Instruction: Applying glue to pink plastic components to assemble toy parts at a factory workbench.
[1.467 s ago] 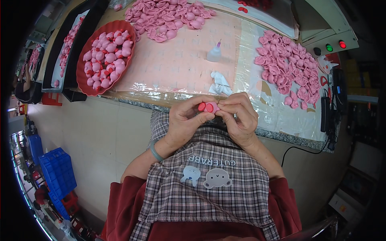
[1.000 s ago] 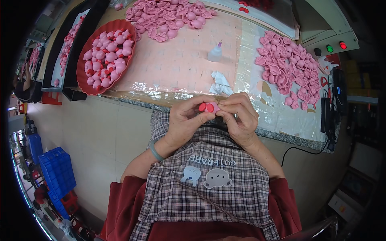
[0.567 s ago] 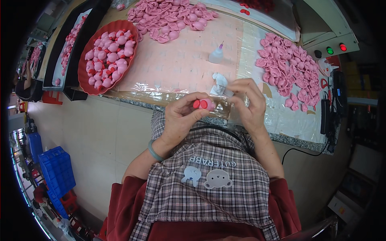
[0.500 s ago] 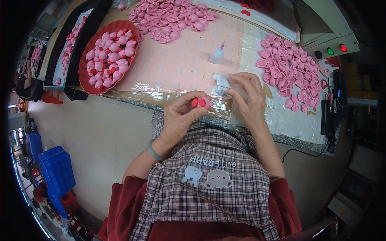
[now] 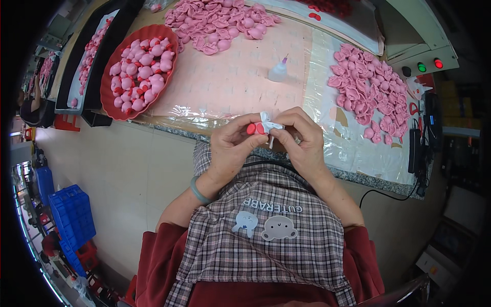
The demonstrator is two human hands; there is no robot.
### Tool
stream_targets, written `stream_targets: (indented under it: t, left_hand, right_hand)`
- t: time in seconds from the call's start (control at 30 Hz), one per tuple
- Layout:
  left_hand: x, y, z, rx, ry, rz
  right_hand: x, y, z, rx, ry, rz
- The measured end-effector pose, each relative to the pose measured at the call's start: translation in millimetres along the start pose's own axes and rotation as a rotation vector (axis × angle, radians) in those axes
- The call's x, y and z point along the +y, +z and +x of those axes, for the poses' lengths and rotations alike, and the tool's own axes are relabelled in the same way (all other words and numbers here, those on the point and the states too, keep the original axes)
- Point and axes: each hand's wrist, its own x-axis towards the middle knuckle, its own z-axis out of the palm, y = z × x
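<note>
Between the thumb and fingers of my left hand [image 5: 229, 146] is a small pink figure with two red oval feet [image 5: 255, 128]. My right hand [image 5: 303, 137] pinches a crumpled white tissue [image 5: 269, 123] and presses it against the figure's right side, at the table's near edge. The tissue hides most of the figure's pink part. A squeeze bottle [image 5: 277, 71] with a thin pink tip stands upright on the table, beyond my hands.
At the left, a red scalloped bowl [image 5: 108, 106] holds many pink-and-red figures. Pink moulded pieces lie heaped at the back [image 5: 215, 25] and at the right [image 5: 365, 82]. Beyond the right heap stands a machine [image 5: 424, 46] with lit buttons. Black trays [image 5: 97, 61] stand farther left.
My right hand has picked up the tissue from the table and brought it left and nearer, onto the figure. My left hand has barely moved.
</note>
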Motion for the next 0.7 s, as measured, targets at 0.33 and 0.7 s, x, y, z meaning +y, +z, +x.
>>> stream_targets:
  t: [0.33,0.7]
  left_hand:
    - [-3,3,0,-0.011,0.016,0.189]
    - [0,6,1,-0.009,-0.075,0.021]
  right_hand:
    - [21,7,-7,0.022,0.313,0.459]
    - [21,9,-7,0.002,0.322,0.551]
